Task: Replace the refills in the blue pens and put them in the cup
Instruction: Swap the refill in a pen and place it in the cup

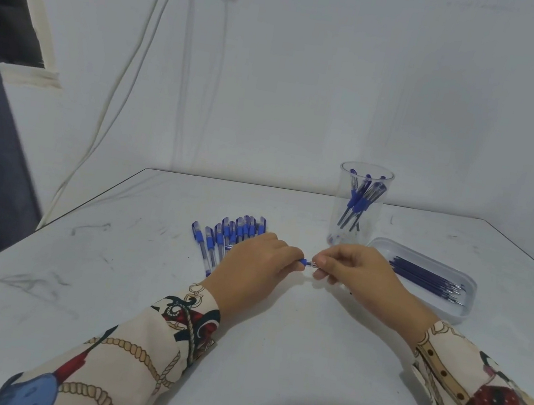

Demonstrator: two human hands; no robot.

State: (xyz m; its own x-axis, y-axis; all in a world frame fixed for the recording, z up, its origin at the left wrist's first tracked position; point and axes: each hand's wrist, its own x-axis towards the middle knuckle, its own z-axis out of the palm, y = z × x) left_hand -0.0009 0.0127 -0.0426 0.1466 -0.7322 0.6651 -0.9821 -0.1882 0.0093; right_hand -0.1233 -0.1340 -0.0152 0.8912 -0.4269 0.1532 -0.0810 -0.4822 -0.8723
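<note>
One blue pen [306, 262] is held between both hands above the desk [272, 342], roughly centre, just in front of the cup [360, 206]; only a short blue-and-clear bit of it shows in the gap between the hands, rest is hidden in the grips. Left hand [254, 266] has its fingers [288, 256] curled tight round the pen body, knuckles up. Right hand [355, 271] pinches the other end with thumb and fingertips [320, 262], remaining fingers curled under; can't tell which pen part it has. Hands nearly touching each other. Behind the left hand, a row of blue pens [229, 235] lies side by side on the desk, caps pointing away, the near ends partly covered by the hand. Clear cup stands upright behind the right hand, holding several blue pens leaning inside. Just right of the cup, a shallow clear tray [460, 311] with a bundle of dark blue refills [427, 280] lying lengthwise in it, tips toward the right end; the right wrist sits just beside the tray's near edge. Patterned sleeves [139, 349] on both forearms. White wall behind, cables [127, 84] hanging down at left.
</note>
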